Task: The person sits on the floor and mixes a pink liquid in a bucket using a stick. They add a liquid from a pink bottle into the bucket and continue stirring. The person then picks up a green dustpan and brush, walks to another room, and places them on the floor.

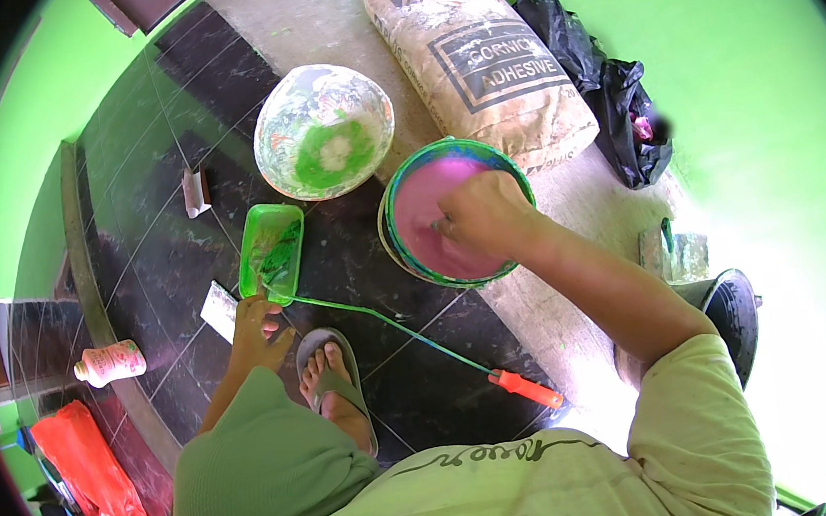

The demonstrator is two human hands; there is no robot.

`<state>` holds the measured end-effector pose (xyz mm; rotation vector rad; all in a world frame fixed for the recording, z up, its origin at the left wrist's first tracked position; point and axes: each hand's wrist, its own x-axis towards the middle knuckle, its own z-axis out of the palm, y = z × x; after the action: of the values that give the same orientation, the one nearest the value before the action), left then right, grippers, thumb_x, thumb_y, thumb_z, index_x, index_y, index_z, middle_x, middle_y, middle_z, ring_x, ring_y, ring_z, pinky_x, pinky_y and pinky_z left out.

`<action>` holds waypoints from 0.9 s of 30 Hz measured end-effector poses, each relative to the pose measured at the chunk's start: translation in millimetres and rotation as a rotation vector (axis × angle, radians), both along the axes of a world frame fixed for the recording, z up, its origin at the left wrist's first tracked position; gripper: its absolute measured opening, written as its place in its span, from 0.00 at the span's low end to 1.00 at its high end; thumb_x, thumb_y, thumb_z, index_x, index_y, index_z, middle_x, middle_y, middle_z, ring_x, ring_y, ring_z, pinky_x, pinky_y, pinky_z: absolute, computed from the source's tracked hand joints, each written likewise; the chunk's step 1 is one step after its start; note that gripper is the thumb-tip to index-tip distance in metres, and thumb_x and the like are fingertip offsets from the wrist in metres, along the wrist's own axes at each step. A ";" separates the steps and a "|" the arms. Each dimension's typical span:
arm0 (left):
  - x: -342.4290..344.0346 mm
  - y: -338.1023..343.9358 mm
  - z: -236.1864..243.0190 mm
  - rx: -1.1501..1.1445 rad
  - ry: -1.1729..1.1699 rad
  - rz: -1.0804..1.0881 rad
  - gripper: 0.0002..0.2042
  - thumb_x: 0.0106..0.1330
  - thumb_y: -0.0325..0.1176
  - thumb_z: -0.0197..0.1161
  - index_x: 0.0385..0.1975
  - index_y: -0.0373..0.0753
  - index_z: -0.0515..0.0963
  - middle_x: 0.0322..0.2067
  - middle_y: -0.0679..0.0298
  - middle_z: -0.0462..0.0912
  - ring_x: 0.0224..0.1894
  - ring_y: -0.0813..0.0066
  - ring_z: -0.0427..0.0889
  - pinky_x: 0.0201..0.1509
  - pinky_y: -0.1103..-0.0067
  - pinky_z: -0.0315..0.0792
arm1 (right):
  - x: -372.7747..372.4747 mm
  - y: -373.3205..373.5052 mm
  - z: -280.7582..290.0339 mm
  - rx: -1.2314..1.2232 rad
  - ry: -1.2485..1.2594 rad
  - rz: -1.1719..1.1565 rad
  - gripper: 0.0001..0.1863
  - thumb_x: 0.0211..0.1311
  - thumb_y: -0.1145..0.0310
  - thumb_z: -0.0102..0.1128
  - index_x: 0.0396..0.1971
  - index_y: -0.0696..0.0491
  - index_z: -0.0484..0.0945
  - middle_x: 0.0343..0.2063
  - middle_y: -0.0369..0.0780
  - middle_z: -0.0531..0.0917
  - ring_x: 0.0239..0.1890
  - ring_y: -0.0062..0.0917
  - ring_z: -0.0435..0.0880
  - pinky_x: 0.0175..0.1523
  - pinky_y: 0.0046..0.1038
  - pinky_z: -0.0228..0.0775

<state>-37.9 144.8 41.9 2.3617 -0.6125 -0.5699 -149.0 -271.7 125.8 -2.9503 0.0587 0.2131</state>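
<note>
My right hand is closed, knuckles up, over a round bucket of pink paint. Its fingertips are low against the paint, and whatever they grip is hidden. Down at the left, my left hand has its fingers apart and holds nothing, beside the near end of a green paint tray. A paint roller has its green-stained head in that tray. Its thin bent rod runs across the dark tiles to an orange handle lying near the floor's pale strip.
Behind the bucket lie a large paper sack and black plastic bags. A white basin smeared with green paint stands left of the bucket. A black bucket is at the right, a pink bottle and red bag at the left.
</note>
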 end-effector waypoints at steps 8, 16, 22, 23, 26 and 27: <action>8.0 -28.5 1.8 -0.042 -0.023 -0.056 0.21 0.53 0.26 0.74 0.47 0.37 0.75 0.54 0.53 0.70 0.40 0.65 0.82 0.40 0.74 0.80 | 15.0 -19.8 -13.7 -0.248 -0.015 -0.047 0.10 0.56 0.60 0.63 0.26 0.49 0.88 0.29 0.42 0.89 0.35 0.34 0.90 0.37 0.35 0.81; 17.0 -33.8 -2.8 -0.064 0.010 -0.050 0.20 0.54 0.25 0.74 0.47 0.38 0.76 0.52 0.54 0.70 0.40 0.65 0.82 0.40 0.74 0.80 | -13.3 -4.9 5.0 -0.094 0.254 -0.053 0.10 0.58 0.60 0.63 0.27 0.48 0.88 0.29 0.43 0.89 0.36 0.37 0.90 0.41 0.38 0.81; 18.9 -41.8 -3.1 -0.055 -0.001 -0.081 0.20 0.54 0.25 0.73 0.47 0.38 0.76 0.52 0.54 0.70 0.40 0.65 0.82 0.41 0.74 0.80 | 2.1 3.3 -1.1 0.016 -0.045 -0.069 0.10 0.56 0.59 0.64 0.29 0.48 0.88 0.25 0.44 0.86 0.33 0.41 0.88 0.40 0.42 0.79; 19.0 -42.1 -2.8 -0.055 -0.001 -0.081 0.20 0.54 0.25 0.73 0.48 0.38 0.76 0.52 0.54 0.70 0.40 0.65 0.82 0.41 0.74 0.80 | 6.1 0.2 -2.9 -0.043 -0.057 -0.058 0.10 0.56 0.59 0.64 0.29 0.48 0.87 0.25 0.44 0.86 0.32 0.40 0.88 0.39 0.42 0.79; 18.7 -41.0 -2.3 -0.063 0.007 -0.075 0.21 0.54 0.25 0.73 0.48 0.38 0.76 0.53 0.54 0.70 0.40 0.65 0.82 0.41 0.74 0.80 | 14.9 -11.5 -7.4 -0.156 -0.177 0.006 0.09 0.57 0.61 0.62 0.29 0.49 0.87 0.26 0.43 0.87 0.33 0.39 0.88 0.38 0.40 0.79; 17.9 -39.5 -2.3 -0.066 0.011 -0.071 0.21 0.54 0.25 0.73 0.48 0.38 0.76 0.53 0.54 0.70 0.40 0.65 0.82 0.41 0.74 0.80 | 15.2 -15.3 -7.8 -0.178 -0.174 0.014 0.09 0.59 0.63 0.60 0.28 0.49 0.87 0.27 0.43 0.88 0.34 0.37 0.89 0.39 0.39 0.80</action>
<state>-20.0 105.3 39.6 2.2812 -0.7018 -0.5851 -133.8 -287.0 118.0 -3.1338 0.0355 -0.0508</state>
